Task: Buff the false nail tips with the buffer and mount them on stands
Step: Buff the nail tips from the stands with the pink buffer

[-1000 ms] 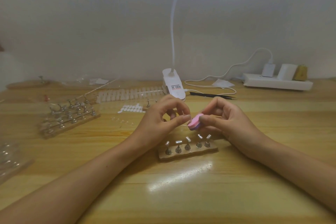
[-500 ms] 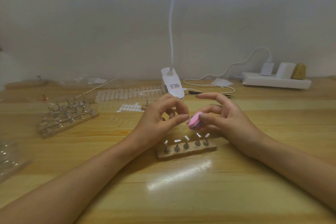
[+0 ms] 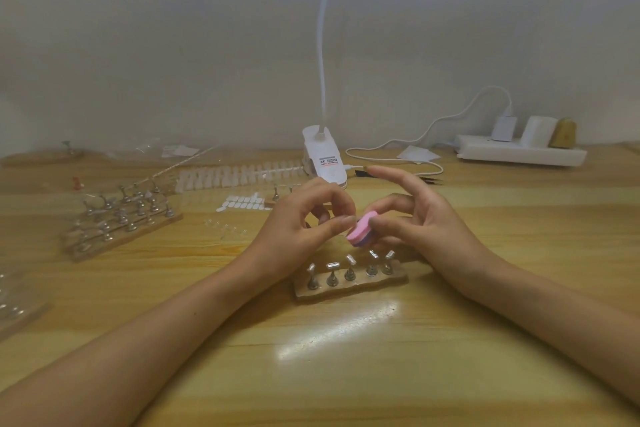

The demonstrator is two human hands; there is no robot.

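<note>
Buffing goes on
My right hand (image 3: 426, 222) has raised its forefinger yet grips the buffer (image 3: 360, 230); left hand (image 3: 298, 225) pinches at it, nail tip too small to see

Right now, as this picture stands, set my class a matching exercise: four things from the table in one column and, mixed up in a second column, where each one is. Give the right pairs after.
Things
1. buffer
2. stand with five pegs
3. power strip
4. lamp clip

Places
a. back right of the table
b. pinched in the right hand
c. flat on the table, on the person's side of the buffer
d. middle of the table, behind the buffer

Pairs: 1-b, 2-c, 3-a, 4-d
</note>
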